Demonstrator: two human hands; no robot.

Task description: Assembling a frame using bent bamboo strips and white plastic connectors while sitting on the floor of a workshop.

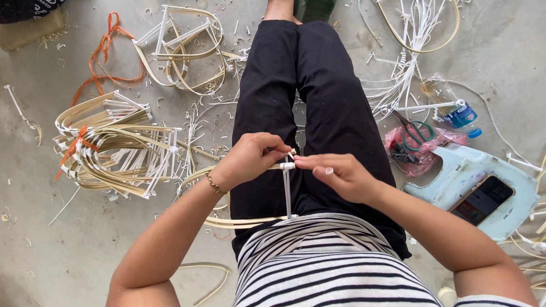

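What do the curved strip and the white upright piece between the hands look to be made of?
The curved strip looks like split bamboo or cane: pale tan, matte, thin and flat, bent in a smooth bow. The white upright piece seems to be plastic, uniformly white and slightly glossy. The left hand and right hand pinch its top end.

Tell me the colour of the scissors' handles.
Green, on the scissors lying on the pink bag; head view.

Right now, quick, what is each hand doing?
Left hand: closed, pinching the bamboo strip frame at its white tie.
Right hand: closed, fingertips pinching the same white tie.
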